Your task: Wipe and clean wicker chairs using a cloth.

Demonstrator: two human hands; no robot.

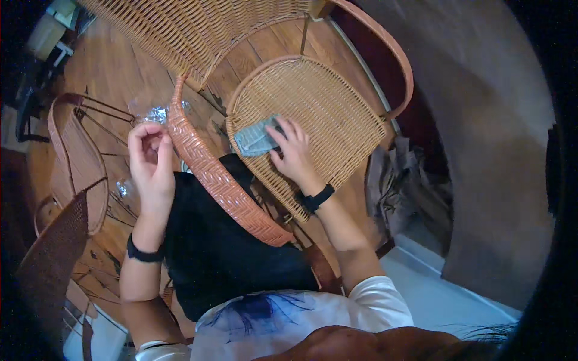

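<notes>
My right hand (294, 150) lies on the woven wicker seat (331, 114) of a chair, its fingers and thumb at the right edge of a folded pale green cloth (256, 138). That cloth rests flat near the seat's left edge. My left hand (152, 157) is raised just left of the orange-brown woven armrest (211, 168). Its fingers curl loosely toward the thumb, and I see nothing between them. The armrest curves down from the chair's wicker back (198, 30) across my lap.
Another brown chair (78, 162) with thin dark rods stands at the left. Clear crumpled plastic (158, 114) lies on the wooden floor (105, 78). A second curved armrest (403, 66) arches at the far right. Dark crumpled fabric (403, 186) sits beside a large brown panel (494, 144).
</notes>
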